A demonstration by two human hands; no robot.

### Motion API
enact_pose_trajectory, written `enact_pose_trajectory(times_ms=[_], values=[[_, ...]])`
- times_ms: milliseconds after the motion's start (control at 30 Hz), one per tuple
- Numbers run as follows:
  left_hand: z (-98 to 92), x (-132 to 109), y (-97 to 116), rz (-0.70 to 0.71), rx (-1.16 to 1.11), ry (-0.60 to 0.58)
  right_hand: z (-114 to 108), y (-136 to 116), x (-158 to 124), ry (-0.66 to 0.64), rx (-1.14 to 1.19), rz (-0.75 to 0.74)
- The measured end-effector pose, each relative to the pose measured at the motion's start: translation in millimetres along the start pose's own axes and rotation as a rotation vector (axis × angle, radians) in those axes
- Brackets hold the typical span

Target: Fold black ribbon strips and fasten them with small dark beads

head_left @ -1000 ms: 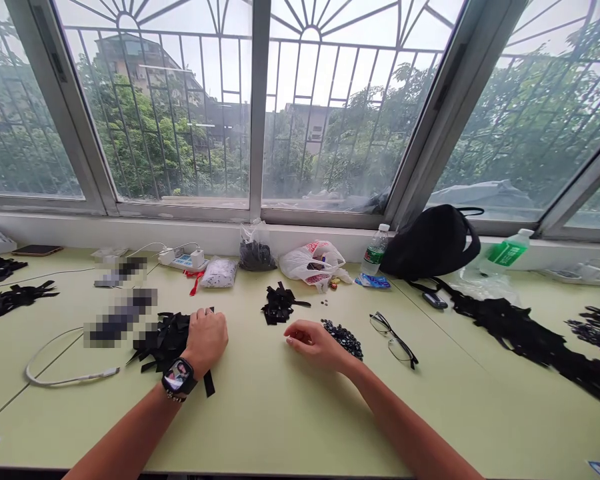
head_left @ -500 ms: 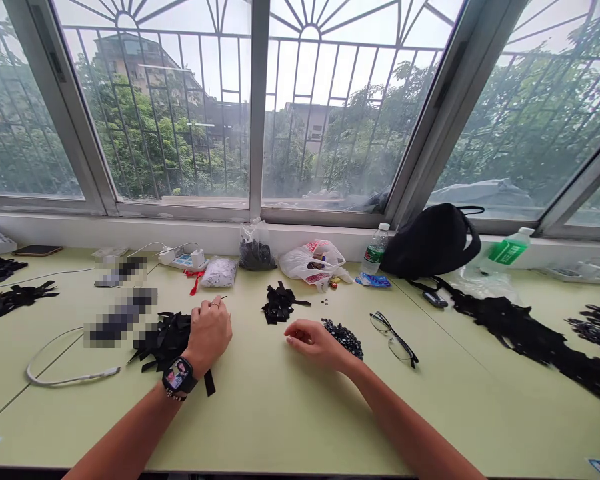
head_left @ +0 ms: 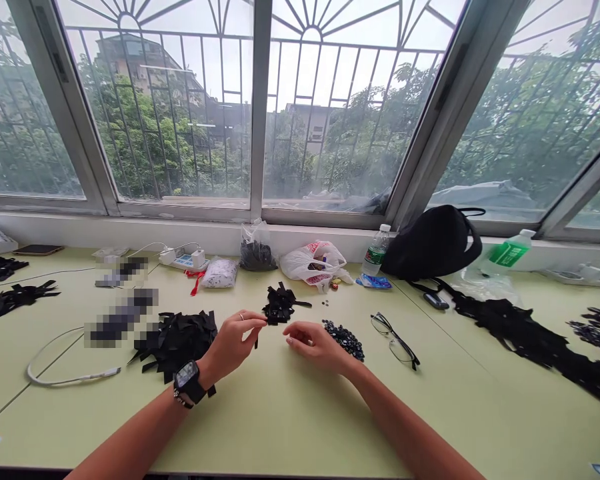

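Note:
My left hand (head_left: 234, 343), with a watch on its wrist, pinches a short black fabric strip (head_left: 257, 340) between thumb and fingers. To its left lies a pile of similar black strips (head_left: 177, 340). Across a small gap, my right hand (head_left: 316, 347) rests over the table with fingers curled and thumb near the fingertips; anything inside is hidden. Just right of it is a heap of small shiny black pieces (head_left: 347, 341), perhaps buttons or snaps. Beyond both hands sits a smaller bunch of black strips (head_left: 280, 305).
Eyeglasses (head_left: 395, 340) lie right of the heap. A white plastic bag (head_left: 313, 263), a bag of dark pieces (head_left: 257, 250), a bottle (head_left: 376, 252) and a black bag (head_left: 433, 243) line the window side. A white cable (head_left: 75, 381) curls at left; a long black pile (head_left: 535, 337) stretches right.
My left hand has moved right, from over the strip pile towards my right hand, bringing a black strip with it. My right hand stays nearly in place.

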State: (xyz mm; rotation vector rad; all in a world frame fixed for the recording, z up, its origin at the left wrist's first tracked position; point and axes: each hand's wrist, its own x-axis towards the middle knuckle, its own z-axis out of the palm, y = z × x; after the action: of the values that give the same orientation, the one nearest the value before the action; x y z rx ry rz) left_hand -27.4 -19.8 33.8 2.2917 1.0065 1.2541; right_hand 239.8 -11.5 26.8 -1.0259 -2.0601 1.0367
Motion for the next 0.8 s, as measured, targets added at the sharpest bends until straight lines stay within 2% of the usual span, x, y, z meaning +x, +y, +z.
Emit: enact_pose_trajectory(times_ms=[300, 500, 667, 800], values=[[11.9, -4, 2, -0.042, -0.137, -0.118, 4, -1, -2, -0.054, -0.011, -0.032], [16.0, -6, 2, -0.152, -0.278, -0.191, 12, -5, -3, -0.077, -0.076, -0.061], [22.4, -7, 0, -0.25, -0.436, -0.234, 17, 0, 0, -0.053, -0.095, -0.114], [23.0, -9, -4, -0.339, -0.574, -0.285, 14, 0, 1, -0.025, -0.081, -0.091]])
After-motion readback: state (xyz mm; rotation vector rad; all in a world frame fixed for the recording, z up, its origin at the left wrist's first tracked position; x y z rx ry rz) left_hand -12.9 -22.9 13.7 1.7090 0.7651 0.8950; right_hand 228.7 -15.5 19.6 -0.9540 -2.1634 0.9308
